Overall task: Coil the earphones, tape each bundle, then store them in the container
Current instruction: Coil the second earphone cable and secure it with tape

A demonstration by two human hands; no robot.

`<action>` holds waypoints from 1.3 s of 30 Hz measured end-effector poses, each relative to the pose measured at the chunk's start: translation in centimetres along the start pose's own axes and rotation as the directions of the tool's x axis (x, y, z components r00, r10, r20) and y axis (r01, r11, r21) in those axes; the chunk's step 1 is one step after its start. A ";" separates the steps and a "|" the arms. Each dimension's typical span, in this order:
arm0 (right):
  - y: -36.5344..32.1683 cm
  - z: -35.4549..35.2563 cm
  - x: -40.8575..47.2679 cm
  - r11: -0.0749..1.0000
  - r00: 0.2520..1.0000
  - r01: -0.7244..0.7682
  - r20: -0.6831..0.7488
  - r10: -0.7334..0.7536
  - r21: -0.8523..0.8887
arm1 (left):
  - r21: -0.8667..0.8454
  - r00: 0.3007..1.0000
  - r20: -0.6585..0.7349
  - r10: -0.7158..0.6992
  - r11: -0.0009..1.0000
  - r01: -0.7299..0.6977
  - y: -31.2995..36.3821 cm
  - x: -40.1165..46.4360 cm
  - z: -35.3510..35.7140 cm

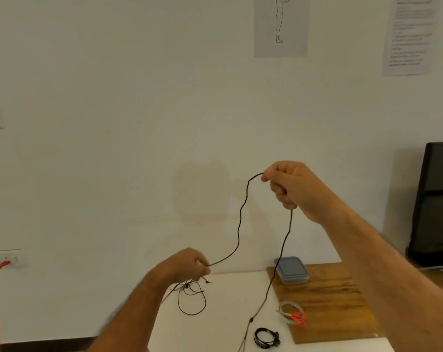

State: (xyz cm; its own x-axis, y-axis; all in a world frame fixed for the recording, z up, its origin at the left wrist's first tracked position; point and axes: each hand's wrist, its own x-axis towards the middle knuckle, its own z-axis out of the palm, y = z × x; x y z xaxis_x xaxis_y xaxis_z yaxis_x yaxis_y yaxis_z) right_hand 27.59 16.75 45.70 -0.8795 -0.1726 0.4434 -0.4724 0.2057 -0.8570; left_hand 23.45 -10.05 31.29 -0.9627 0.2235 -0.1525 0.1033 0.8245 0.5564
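My right hand (289, 185) pinches the black cord (240, 219) high above the table (228, 295); my left hand (192, 265) grips it lower, near the back edge. One coiled bundle (266, 338) lies near the front edge. The lidded container (291, 270) sits on the wooden board (337, 295), apart from the tape (290, 309) and scissors (298, 318).

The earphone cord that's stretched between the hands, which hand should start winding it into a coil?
Probably the right hand. It pinches the earphone cord high up, with slack hanging both ways, so it can wrap loops. The left hand grips the low end near the table and can anchor.
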 end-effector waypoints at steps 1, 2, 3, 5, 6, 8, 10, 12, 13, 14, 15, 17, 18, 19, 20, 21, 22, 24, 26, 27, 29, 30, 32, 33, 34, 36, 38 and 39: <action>0.4 0.5 0.0 0.999 0.998 -0.023 0.061 0.025 -0.043 | 0.019 0.999 -0.032 0.022 1.000 -0.021 0.9 0.0 -0.4; 0.7 1.0 -0.1 0.995 0.991 -0.046 0.120 0.057 -0.090 | 0.034 0.991 -0.118 0.064 0.998 -0.061 1.9 -0.1 -0.7; 1.0 1.6 -0.1 0.988 0.980 -0.069 0.176 0.093 -0.138 | 0.009 0.960 -0.259 0.107 0.994 -0.108 3.2 -0.3 -1.1; 1.6 2.8 -0.2 0.973 0.952 -0.098 0.263 0.153 -0.211 | -0.250 0.856 -0.504 0.115 0.929 -0.272 6.6 -1.5 -1.9; 1.8 3.2 -0.2 0.968 0.943 -0.102 0.287 0.167 -0.230 | -0.415 0.844 -0.525 0.112 0.832 -0.369 8.2 -2.1 -2.1; 2.0 3.7 -0.1 0.964 0.942 -0.086 0.295 0.162 -0.253 | -0.584 0.859 -0.487 0.158 0.672 -0.455 10.8 -2.9 -2.5; 1.8 3.7 0.0 0.966 0.955 -0.039 0.274 0.111 -0.255 | -0.613 0.880 -0.436 0.191 0.653 -0.445 11.7 -3.2 -2.6; 1.5 3.1 0.1 0.965 0.977 0.029 0.210 0.027 -0.261 | -0.637 0.911 -0.357 0.207 0.660 -0.399 11.3 -3.4 -2.5; 1.3 2.5 0.2 0.962 0.986 0.051 0.165 -0.006 -0.269 | -0.649 0.922 -0.319 0.218 0.658 -0.381 10.9 -3.4 -2.4; 1.1 1.7 0.3 0.961 0.991 0.057 0.129 -0.023 -0.271 | -0.650 0.926 -0.299 0.232 0.661 -0.375 10.6 -3.4 -2.5; 1.0 1.1 0.3 0.962 0.993 0.054 0.115 -0.024 -0.269 | -0.632 0.923 -0.301 0.239 0.675 -0.380 10.3 -3.6 -2.5; 0.8 0.2 0.3 0.955 0.990 0.050 0.144 -0.008 -0.293 | -0.598 0.910 -0.331 0.249 0.691 -0.406 10.1 -3.6 -2.7; 0.7 0.1 0.3 0.947 0.986 0.055 0.166 -0.002 -0.316 | -0.623 0.910 -0.320 0.265 0.665 -0.413 10.3 -3.8 -2.8; 0.7 0.1 0.3 0.940 0.984 0.065 0.179 -0.004 -0.336 | -0.679 0.915 -0.283 0.286 0.614 -0.402 10.6 -3.9 -3.0; 0.6 0.2 0.3 0.933 0.983 0.079 0.182 -0.015 -0.352 | -0.735 0.922 -0.231 0.310 0.566 -0.374 10.9 -4.0 -3.2; 0.6 0.2 0.3 0.925 0.984 0.094 0.173 -0.032 -0.367 | -0.771 0.927 -0.182 0.328 0.538 -0.342 11.2 -4.1 -3.3; 0.5 0.1 0.4 0.919 0.987 0.103 0.151 -0.048 -0.381 | -0.776 0.928 -0.150 0.340 0.541 -0.324 11.4 -4.3 -3.5; 0.5 -0.9 0.6 0.918 0.995 0.092 0.068 -0.071 -0.387 | -0.737 0.927 -0.144 0.348 0.587 -0.335 11.3 -4.2 -3.7; 0.9 -2.4 1.0 0.925 0.989 0.080 -0.085 -0.120 -0.372 | -0.682 0.925 -0.158 0.345 0.639 -0.355 10.4 -4.1 -3.9; 1.3 -3.4 1.2 0.930 0.969 0.072 -0.195 -0.151 -0.361 | -0.668 0.928 -0.159 0.337 0.655 -0.353 9.8 -4.1 -4.0; 2.2 -5.2 1.6 0.954 0.902 0.036 -0.402 -0.159 -0.297 | -0.656 0.936 -0.154 0.316 0.676 -0.336 8.9 -4.2 -4.0; 2.5 -5.8 1.7 0.971 0.890 0.016 -0.439 -0.122 -0.238 | -0.652 0.939 -0.152 0.307 0.683 -0.329 8.7 -4.2 -4.0; 2.8 -5.9 1.4 0.990 0.939 -0.061 -0.343 0.013 -0.129 | -0.650 0.940 -0.155 0.304 0.685 -0.328 8.6 -4.4 -4.1; 2.9 -5.5 1.1 0.986 0.965 -0.128 -0.241 0.100 -0.106 | -0.650 0.937 -0.157 0.311 0.682 -0.335 8.8 -4.5 -4.1; 3.0 -4.9 0.8 0.976 0.975 -0.193 -0.135 0.179 -0.103 | -0.649 0.933 -0.157 0.323 0.678 -0.345 9.1 -4.6 -4.3; 3.1 -3.5 0.3 0.967 0.968 -0.236 0.066 0.242 -0.095 | -0.645 0.921 -0.145 0.361 0.671 -0.365 10.2 -4.9 -4.6; 2.9 -1.6 -0.3 0.982 0.947 -0.177 0.261 0.189 -0.068 | -0.626 0.911 -0.122 0.395 0.681 -0.379 11.3 -5.1 -4.8; 2.8 -0.6 -0.5 0.989 0.929 -0.122 0.340 0.142 -0.079 | -0.603 0.908 -0.109 0.405 0.699 -0.384 11.8 -5.1 -4.8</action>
State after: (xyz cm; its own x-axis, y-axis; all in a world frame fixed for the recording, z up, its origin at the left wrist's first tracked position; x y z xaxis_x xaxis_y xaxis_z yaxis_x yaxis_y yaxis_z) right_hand 26.69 18.01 43.28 -0.8654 -0.4591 0.2009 -0.3642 0.3009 -0.8814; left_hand 28.37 -3.92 42.59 -0.8594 0.4800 0.1758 0.2910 0.1766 0.9403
